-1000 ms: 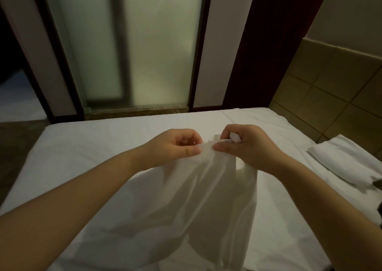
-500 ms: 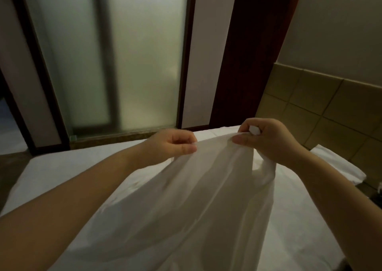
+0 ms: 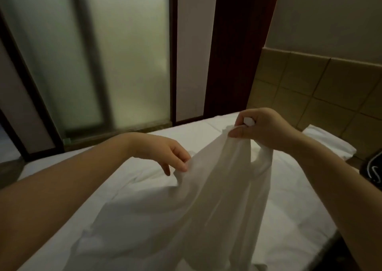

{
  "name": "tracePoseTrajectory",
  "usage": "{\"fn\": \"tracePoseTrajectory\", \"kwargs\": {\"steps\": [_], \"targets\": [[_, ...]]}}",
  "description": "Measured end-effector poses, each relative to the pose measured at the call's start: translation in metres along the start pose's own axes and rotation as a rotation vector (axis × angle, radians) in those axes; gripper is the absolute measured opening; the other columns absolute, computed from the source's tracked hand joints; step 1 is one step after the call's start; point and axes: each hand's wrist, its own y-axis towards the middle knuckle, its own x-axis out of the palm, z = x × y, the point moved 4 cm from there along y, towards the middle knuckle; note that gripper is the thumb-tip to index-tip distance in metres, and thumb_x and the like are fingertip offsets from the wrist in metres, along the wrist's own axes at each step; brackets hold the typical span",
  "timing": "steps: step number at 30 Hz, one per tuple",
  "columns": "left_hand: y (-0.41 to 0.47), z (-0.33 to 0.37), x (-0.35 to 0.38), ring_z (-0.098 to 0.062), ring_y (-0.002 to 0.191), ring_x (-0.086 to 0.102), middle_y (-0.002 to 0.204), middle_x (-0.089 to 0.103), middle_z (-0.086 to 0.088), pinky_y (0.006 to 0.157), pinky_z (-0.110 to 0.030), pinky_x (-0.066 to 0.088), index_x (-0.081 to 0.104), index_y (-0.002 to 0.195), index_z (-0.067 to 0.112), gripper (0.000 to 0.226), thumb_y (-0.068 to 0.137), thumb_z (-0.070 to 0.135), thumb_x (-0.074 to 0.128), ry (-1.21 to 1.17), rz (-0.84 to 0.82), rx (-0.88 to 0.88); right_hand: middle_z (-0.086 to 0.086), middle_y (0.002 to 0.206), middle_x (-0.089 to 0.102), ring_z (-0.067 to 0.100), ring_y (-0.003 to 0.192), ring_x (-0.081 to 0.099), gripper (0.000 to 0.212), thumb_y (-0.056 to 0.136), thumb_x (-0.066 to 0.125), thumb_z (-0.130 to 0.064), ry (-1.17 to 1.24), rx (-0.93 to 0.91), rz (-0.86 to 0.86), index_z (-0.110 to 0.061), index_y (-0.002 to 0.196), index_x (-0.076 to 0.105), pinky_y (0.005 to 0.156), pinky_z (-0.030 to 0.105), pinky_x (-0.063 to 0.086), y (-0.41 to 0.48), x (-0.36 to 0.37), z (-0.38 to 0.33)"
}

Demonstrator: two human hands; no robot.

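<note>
- Item in hand: a white cloth (image 3: pixel 206 198), thin and limp, probably a pillowcase or small sheet. Which of the two cannot be told.
- Right hand (image 3: pixel 266 129): fingers and thumb curled tight around a bunched corner of the cloth. It is raised above the bed (image 3: pixel 196 134) on the headboard side.
- Left hand (image 3: pixel 163 150): lower and to the left of the right hand, wrist bent down. The thumb and fingertips pinch a fold of the cloth's edge, and one finger hangs free below the fold.
- Position of the cloth: it hangs from the right hand's grip and falls toward the person. Its lower part lies spread in loose folds on the bed, near the bottom of the view.
- Governing relation: the edge held between the two hands runs on a slant, high at the right hand and low at the left hand. The cloth's long axis follows that line, from upper right down toward lower left. The left hand is nearer to the slack part of the edge.
- Judgement: the work appears to be finding and drawing out the cloth's edge. The next move likely falls to the left hand, travelling along the edge away from the right hand, which acts as the anchor.
- Risk, as judged: the left hand's pinch is light, so the fold could slip out.
- Surroundings: folded white linen (image 3: pixel 328 144) lies on the bed by the tiled headboard (image 3: pixel 322 84). A dark object (image 3: pixel 373 171) sits at the right edge of view, unidentified. A frosted glass door (image 3: pixel 128 59) stands beyond the bed.
</note>
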Motion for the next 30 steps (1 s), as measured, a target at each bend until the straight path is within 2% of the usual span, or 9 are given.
{"fn": "tracePoseTrajectory", "kwargs": {"steps": [2, 4, 7, 12, 15, 18, 23, 25, 30], "targets": [[0.014, -0.01, 0.011, 0.0, 0.083, 0.059, 0.092, 0.065, 0.008, 0.086, -0.022, 0.05, 0.069, 0.104, 0.012, 0.02, 0.095, 0.019, 0.052, 0.076, -0.021, -0.039, -0.009, 0.078, 0.061, 0.009, 0.075, 0.057, 0.009, 0.08, 0.07, -0.027, -0.031, 0.041, -0.071, -0.027, 0.074, 0.063, 0.061, 0.014, 0.044, -0.002, 0.009, 0.012], [0.026, -0.02, 0.013, -0.001, 0.081, 0.058, 0.087, 0.064, 0.005, 0.09, -0.026, 0.049, 0.07, 0.098, 0.009, 0.019, 0.093, 0.02, 0.056, 0.08, 0.064, -0.047, -0.009, 0.08, 0.061, 0.01, 0.077, 0.058, 0.008, 0.08, 0.07, -0.028, -0.051, 0.079, -0.126, -0.027, 0.075, 0.064, 0.062, 0.015, 0.044, -0.008, 0.014, 0.027], [0.033, -0.028, 0.003, 0.004, 0.071, 0.058, 0.071, 0.066, 0.014, 0.075, -0.016, 0.047, 0.074, 0.076, 0.019, 0.014, 0.086, 0.019, 0.065, -0.006, 0.31, -0.024, -0.011, 0.077, 0.06, 0.01, 0.076, 0.055, 0.013, 0.081, 0.071, -0.029, -0.077, 0.15, -0.199, -0.031, 0.07, 0.063, 0.06, 0.015, 0.038, -0.02, 0.016, 0.051], [0.04, -0.023, -0.011, -0.002, 0.072, 0.061, 0.074, 0.068, 0.006, 0.073, -0.017, 0.053, 0.073, 0.076, 0.016, 0.014, 0.086, 0.01, 0.065, -0.15, 0.539, 0.084, -0.012, 0.08, 0.062, 0.01, 0.078, 0.055, 0.012, 0.082, 0.071, -0.032, -0.074, 0.223, -0.269, -0.03, 0.071, 0.065, 0.063, 0.015, 0.038, -0.032, 0.021, 0.078], [0.043, -0.012, -0.012, -0.006, 0.074, 0.061, 0.079, 0.067, 0.001, 0.077, -0.022, 0.052, 0.071, 0.081, 0.012, 0.012, 0.087, 0.008, 0.062, -0.148, 0.55, 0.144, -0.01, 0.082, 0.063, 0.011, 0.079, 0.055, 0.01, 0.082, 0.07, -0.032, -0.073, 0.222, -0.249, -0.026, 0.075, 0.067, 0.065, 0.016, 0.041, -0.036, 0.019, 0.085], [0.048, -0.004, -0.004, -0.006, 0.074, 0.054, 0.082, 0.063, 0.004, 0.076, -0.022, 0.046, 0.066, 0.08, 0.021, 0.017, 0.091, 0.012, 0.057, 0.033, 0.514, 0.122, -0.011, 0.08, 0.063, 0.01, 0.077, 0.056, 0.009, 0.082, 0.071, -0.03, -0.058, 0.213, -0.214, -0.025, 0.075, 0.067, 0.063, 0.014, 0.041, -0.042, 0.014, 0.09], [0.053, -0.009, 0.019, -0.002, 0.072, 0.051, 0.083, 0.059, 0.009, 0.063, -0.008, 0.042, 0.057, 0.082, 0.028, 0.018, 0.095, 0.017, 0.051, 0.189, 0.546, 0.074, -0.011, 0.078, 0.062, 0.01, 0.077, 0.056, 0.009, 0.08, 0.071, -0.028, 0.012, 0.197, -0.146, -0.024, 0.074, 0.066, 0.063, 0.014, 0.042, -0.047, 0.013, 0.098], [0.054, -0.017, 0.03, -0.001, 0.078, 0.052, 0.087, 0.06, 0.01, 0.069, -0.008, 0.039, 0.058, 0.087, 0.028, 0.013, 0.095, 0.02, 0.051, 0.238, 0.589, 0.069, -0.01, 0.081, 0.063, 0.012, 0.079, 0.057, 0.007, 0.08, 0.07, -0.029, 0.027, 0.194, -0.131, -0.025, 0.077, 0.066, 0.067, 0.017, 0.045, -0.05, 0.017, 0.1], [0.061, -0.028, 0.057, 0.006, 0.08, 0.054, 0.089, 0.058, 0.018, 0.073, -0.004, 0.039, 0.058, 0.088, 0.035, 0.018, 0.094, 0.019, 0.054, 0.135, 0.529, 0.03, -0.011, 0.077, 0.062, 0.009, 0.074, 0.056, 0.011, 0.08, 0.071, -0.027, 0.041, 0.159, -0.056, -0.029, 0.072, 0.064, 0.066, 0.016, 0.045, -0.058, 0.029, 0.102]]}}
